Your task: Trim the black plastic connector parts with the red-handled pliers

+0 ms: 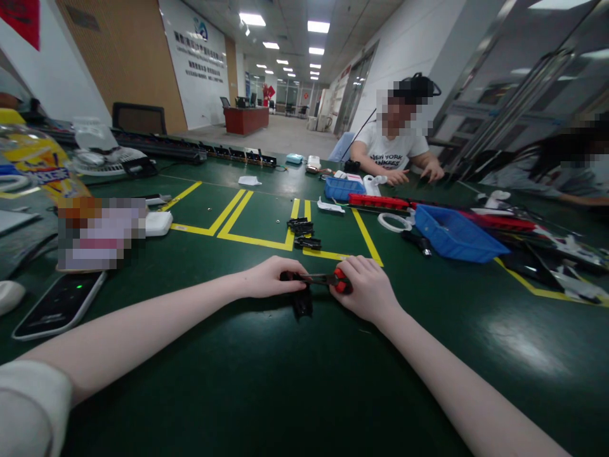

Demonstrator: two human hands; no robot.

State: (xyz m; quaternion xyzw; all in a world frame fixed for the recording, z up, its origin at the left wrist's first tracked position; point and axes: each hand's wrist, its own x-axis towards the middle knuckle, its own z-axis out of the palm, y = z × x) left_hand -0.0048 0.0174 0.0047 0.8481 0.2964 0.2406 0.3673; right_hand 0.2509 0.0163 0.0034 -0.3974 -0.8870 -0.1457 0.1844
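My right hand [365, 285] is closed around the red handles of a tool [340, 279]. Its slim dark metal front points left; whether it is scissors or pliers I cannot tell. My left hand [272, 277] pinches a small black plastic piece [302, 302] at the tool's tip. The piece hangs below my left fingertips, close to the green table [304, 387]. Just beyond my hands lie several similar black pieces [307, 242], partly over the yellow tape.
A blue tray [459, 233] and a white ring [394, 221] lie to the right, with a smaller blue tray [343, 188] behind. On the left are a phone-like device [61, 304], a white case [158, 223] and a bottle [40, 165]. A person [392, 152] sits across the table.
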